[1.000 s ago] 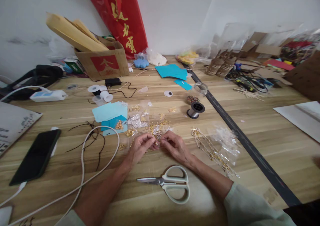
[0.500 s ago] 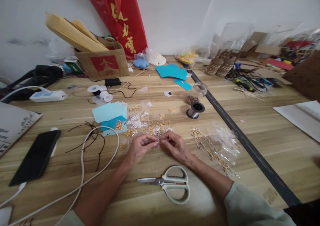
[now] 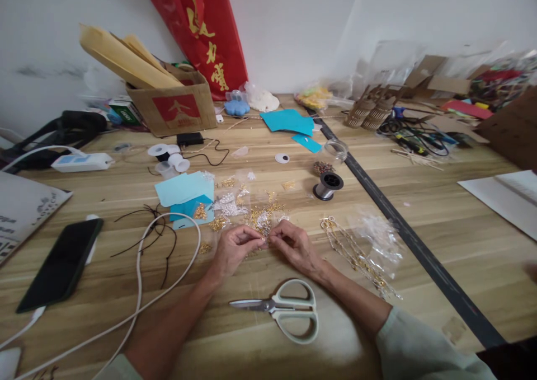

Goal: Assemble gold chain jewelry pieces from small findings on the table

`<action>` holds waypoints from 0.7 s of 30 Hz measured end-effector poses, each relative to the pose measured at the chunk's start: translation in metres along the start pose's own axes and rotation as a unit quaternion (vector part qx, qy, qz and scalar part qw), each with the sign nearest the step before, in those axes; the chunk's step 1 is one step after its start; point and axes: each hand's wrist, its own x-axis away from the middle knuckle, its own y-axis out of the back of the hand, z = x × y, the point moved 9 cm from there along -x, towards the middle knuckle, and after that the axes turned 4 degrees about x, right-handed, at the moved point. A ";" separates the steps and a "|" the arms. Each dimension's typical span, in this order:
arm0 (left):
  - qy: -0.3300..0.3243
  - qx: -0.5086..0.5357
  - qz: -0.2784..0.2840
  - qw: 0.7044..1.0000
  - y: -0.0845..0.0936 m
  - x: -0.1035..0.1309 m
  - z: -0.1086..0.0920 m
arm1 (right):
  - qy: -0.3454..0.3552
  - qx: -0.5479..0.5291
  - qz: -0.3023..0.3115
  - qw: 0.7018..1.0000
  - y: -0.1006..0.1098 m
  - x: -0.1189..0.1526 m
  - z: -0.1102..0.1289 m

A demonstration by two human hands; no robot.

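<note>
My left hand and my right hand almost meet over the middle of the table, fingertips pinched toward each other. Whatever sits in either pinch is too small to make out. Just beyond the fingers lies a loose pile of gold and silver beads, partly covered by the hands. Small bags of silver beads and gold beads lie to the left of it. Nearer to me, a pair of scissors with pale handles rests on the table, blades pointing left.
Right of my hands are beaded chains and clear plastic bags. A wire spool stands behind them, by a clear jar. At left lie blue cards, a white cable and a phone.
</note>
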 end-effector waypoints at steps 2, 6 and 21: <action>0.000 -0.003 0.000 1.000 0.000 0.000 0.000 | -0.004 -0.007 0.000 1.000 0.000 0.000 0.000; -0.003 -0.007 0.001 1.000 -0.001 0.000 0.001 | -0.023 -0.034 0.002 0.999 -0.002 0.000 -0.002; -0.043 -0.128 -0.002 0.991 -0.001 0.000 -0.007 | -0.135 -0.263 -0.021 0.955 -0.009 0.001 -0.019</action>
